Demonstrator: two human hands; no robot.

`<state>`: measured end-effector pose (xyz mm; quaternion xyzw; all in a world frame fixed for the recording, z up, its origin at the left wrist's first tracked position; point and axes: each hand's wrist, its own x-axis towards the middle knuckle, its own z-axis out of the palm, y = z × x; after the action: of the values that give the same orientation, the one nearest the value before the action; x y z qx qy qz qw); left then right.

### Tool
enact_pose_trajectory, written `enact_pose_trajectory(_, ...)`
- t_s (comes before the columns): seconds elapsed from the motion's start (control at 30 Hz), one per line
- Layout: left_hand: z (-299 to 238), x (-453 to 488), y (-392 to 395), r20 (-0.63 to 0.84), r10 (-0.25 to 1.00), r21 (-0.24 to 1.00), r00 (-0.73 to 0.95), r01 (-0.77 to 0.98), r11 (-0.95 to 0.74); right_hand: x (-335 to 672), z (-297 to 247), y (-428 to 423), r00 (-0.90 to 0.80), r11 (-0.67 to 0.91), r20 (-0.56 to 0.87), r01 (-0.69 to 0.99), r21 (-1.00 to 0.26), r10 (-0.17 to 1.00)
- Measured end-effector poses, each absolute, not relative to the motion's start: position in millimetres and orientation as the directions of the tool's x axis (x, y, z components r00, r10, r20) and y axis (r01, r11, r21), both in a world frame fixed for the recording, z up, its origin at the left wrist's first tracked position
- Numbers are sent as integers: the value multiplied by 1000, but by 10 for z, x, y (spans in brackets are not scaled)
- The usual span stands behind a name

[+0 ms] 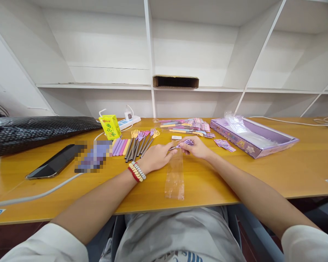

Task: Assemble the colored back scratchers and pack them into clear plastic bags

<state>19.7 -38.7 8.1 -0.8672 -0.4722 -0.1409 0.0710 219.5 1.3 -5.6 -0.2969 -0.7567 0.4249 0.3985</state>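
One purple claw-headed stick point(189, 142) is held, in closed pinches, by left hand point(157, 156) and right hand point(198, 147) above one clear bag point(175, 182).

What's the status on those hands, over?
Left hand and right hand pinching purple-clawed back scratcher. Clear plastic bag lying under hands. Nothing visibly blocking either hand.

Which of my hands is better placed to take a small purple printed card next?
Your right hand, probably: the small purple printed cards lie nearer it than your left hand, though it would first need to release the purple claw-shaped head.
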Motion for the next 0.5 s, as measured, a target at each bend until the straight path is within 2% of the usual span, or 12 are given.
enact_pose_trajectory(0.2,104,204,-362,268,840,74,472,859,-506,2215,16,-6,-519,523,370,184,-832,770)
enact_pose_trajectory(0.5,119,236,-356,306,819,88,486,842,-532,2325,71,65,-525,585,399,250,-772,752)
